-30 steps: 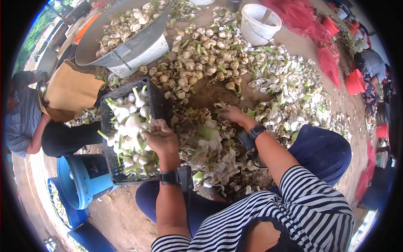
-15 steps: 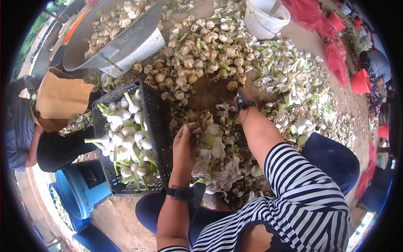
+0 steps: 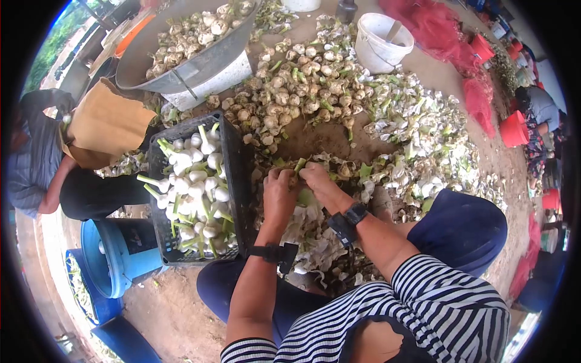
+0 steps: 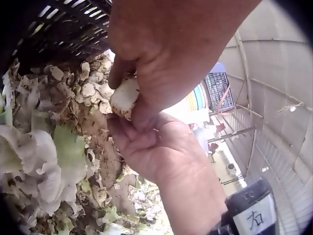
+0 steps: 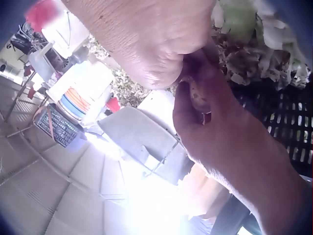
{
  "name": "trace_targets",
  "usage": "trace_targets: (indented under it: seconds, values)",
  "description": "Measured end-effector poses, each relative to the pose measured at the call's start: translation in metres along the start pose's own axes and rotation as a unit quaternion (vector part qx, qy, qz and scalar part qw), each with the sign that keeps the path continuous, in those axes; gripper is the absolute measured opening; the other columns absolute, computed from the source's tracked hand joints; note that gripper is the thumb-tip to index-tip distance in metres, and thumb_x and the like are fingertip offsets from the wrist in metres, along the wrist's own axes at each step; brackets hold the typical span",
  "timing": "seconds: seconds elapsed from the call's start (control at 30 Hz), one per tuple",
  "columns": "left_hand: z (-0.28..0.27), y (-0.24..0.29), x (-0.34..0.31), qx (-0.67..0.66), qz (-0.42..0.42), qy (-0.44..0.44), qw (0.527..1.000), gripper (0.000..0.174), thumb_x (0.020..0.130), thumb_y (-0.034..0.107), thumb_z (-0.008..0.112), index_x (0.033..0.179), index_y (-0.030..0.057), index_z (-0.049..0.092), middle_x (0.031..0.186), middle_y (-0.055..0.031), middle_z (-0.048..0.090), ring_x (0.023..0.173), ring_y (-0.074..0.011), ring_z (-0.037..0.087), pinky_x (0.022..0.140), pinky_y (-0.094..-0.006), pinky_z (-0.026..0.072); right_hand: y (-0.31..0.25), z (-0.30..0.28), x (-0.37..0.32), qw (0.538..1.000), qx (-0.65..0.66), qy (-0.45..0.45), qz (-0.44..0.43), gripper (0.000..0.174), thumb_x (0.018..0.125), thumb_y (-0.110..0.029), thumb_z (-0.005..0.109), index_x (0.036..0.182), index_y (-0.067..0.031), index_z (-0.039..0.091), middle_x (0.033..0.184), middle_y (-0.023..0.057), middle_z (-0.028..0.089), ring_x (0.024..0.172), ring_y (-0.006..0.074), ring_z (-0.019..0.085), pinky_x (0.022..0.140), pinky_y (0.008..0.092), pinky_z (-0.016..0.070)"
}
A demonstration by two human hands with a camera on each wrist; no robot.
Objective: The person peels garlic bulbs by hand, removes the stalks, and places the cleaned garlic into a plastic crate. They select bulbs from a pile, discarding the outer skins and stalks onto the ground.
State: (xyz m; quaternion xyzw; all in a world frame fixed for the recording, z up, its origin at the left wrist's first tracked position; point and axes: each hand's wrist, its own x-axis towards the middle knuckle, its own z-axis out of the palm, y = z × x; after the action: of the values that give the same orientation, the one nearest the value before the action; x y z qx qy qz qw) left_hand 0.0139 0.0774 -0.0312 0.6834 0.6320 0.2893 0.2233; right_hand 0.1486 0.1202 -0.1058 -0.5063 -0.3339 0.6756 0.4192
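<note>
Both hands meet over the pile of peelings on one garlic bulb (image 4: 124,100) with a green stem. My left hand (image 3: 279,196) grips the bulb between thumb and fingers; the pale, dirt-specked side shows in the left wrist view. Close against it, my right hand (image 3: 321,184) pinches at the bulb's stem end, its fingertips partly hidden in the right wrist view by the hand itself. Left of the hands stands a black crate (image 3: 233,181) filled with clean white garlic bulbs (image 3: 193,187) on green stems. Loose peeled leaves and skins (image 3: 315,233) lie beneath both hands.
Ahead is a heap of unpeeled garlic (image 3: 296,91), with a white bucket (image 3: 378,51) behind it. A metal tub (image 3: 181,75) of garlic stands at the back left. A blue bucket (image 3: 115,254) and another seated person (image 3: 42,157) are on the left.
The right hand reached forward to the garlic heap, then came back to the left hand. The left hand left the crate and moved right; the two now hold a garlic bulb together.
</note>
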Motion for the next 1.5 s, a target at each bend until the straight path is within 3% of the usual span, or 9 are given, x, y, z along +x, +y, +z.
trace_targets:
  seconds: [0.17,0.4,0.57,0.63,0.9,1.17,1.3,1.4,1.5]
  values:
    - [-0.015,0.005,0.005,-0.122,-0.017,0.017,0.992,0.032,0.08,0.011,0.071,0.11,0.0062,0.062,0.11,-0.0136,0.061,0.101,-0.0301,0.06,0.083,-0.0392,0.0489,-0.035,0.01,-0.015,0.993,-0.09,0.023,-0.067,0.012,0.082,-0.008,0.054,0.081,0.0022,0.059,0.071,-0.0011,0.055,0.062,0.0107,0.049,0.055,0.0304,0.0402]
    - [-0.026,-0.013,0.011,-0.69,-0.237,-0.039,0.683,0.028,0.099,0.022,0.051,0.121,0.0038,0.054,0.101,-0.0079,0.064,0.08,-0.0159,0.065,0.062,-0.0265,0.0517,-0.057,0.017,-0.032,0.958,-0.24,-0.006,-0.157,0.017,0.087,-0.009,0.054,0.099,0.002,0.061,0.091,0.0055,0.065,0.081,0.0154,0.061,0.069,0.0352,0.0488]
    - [-0.025,0.0,0.011,-0.61,-0.212,-0.047,0.762,0.036,0.098,0.02,0.054,0.13,0.005,0.048,0.114,-0.0078,0.059,0.09,-0.0156,0.063,0.072,-0.0266,0.0523,-0.06,0.007,-0.036,0.948,0.267,-0.158,0.074,0.028,0.096,-0.015,0.057,0.119,0.0008,0.058,0.112,0.006,0.064,0.097,0.0158,0.062,0.083,0.0319,0.0505]
    - [-0.021,0.004,0.011,-0.517,-0.139,-0.067,0.842,0.044,0.096,0.016,0.056,0.135,0.0031,0.042,0.122,-0.0086,0.055,0.095,-0.0149,0.062,0.075,-0.0265,0.0535,-0.061,0.007,-0.037,0.961,0.232,-0.146,0.026,0.029,0.096,-0.016,0.059,0.12,0.0009,0.058,0.113,0.0067,0.064,0.097,0.0148,0.062,0.083,0.0303,0.0509]
    - [-0.032,-0.004,0.012,-0.577,-0.303,-0.059,0.756,0.053,0.101,0.046,0.037,0.108,-0.0004,0.063,0.082,-0.005,0.066,0.072,-0.0129,0.064,0.06,-0.0254,0.0499,-0.061,0.004,-0.043,0.99,-0.015,-0.116,-0.083,0.024,0.091,-0.014,0.067,0.112,-0.0033,0.067,0.102,0.0003,0.068,0.09,0.0068,0.058,0.08,0.0244,0.0478]
    - [-0.02,0.002,0.012,-0.051,0.008,0.077,0.996,0.018,0.084,0.014,0.066,0.1,0.0067,0.067,0.093,-0.0143,0.066,0.083,-0.033,0.061,0.079,-0.0349,0.0476,-0.053,-0.004,-0.037,0.963,-0.203,-0.06,-0.165,0.025,0.091,-0.018,0.065,0.109,0.0006,0.062,0.093,0.002,0.067,0.083,0.0065,0.057,0.072,0.0265,0.0485]
    - [-0.022,0.001,0.012,-0.278,-0.123,0.016,0.952,0.015,0.089,0.016,0.064,0.096,0.0032,0.067,0.086,-0.0092,0.068,0.077,-0.0238,0.064,0.07,-0.0321,0.0488,-0.044,-0.008,-0.031,0.89,-0.378,0.113,-0.227,0.023,0.084,-0.015,0.062,0.103,-0.0035,0.062,0.095,0.0171,0.066,0.088,0.0377,0.063,0.074,0.0412,0.0501]
    - [-0.023,-0.002,0.014,-0.536,-0.195,0.034,0.821,0.019,0.093,0.019,0.062,0.096,0.0007,0.065,0.084,-0.0066,0.067,0.074,-0.0167,0.065,0.062,-0.0292,0.0498,-0.055,-0.014,-0.045,0.704,-0.603,0.07,-0.367,0.02,0.081,-0.014,0.063,0.1,-0.0065,0.063,0.095,0.0147,0.065,0.087,0.0343,0.062,0.074,0.0398,0.0499]
    - [-0.027,-0.018,0.017,-0.605,-0.257,0.055,0.752,0.022,0.095,0.021,0.061,0.102,-0.0004,0.062,0.089,-0.009,0.067,0.071,-0.0157,0.065,0.057,-0.0281,0.0535,-0.062,-0.007,-0.052,0.926,-0.236,-0.246,-0.162,0.025,0.085,-0.01,0.063,0.109,-0.0064,0.06,0.102,0.0099,0.064,0.092,0.0239,0.062,0.08,0.0349,0.0502]
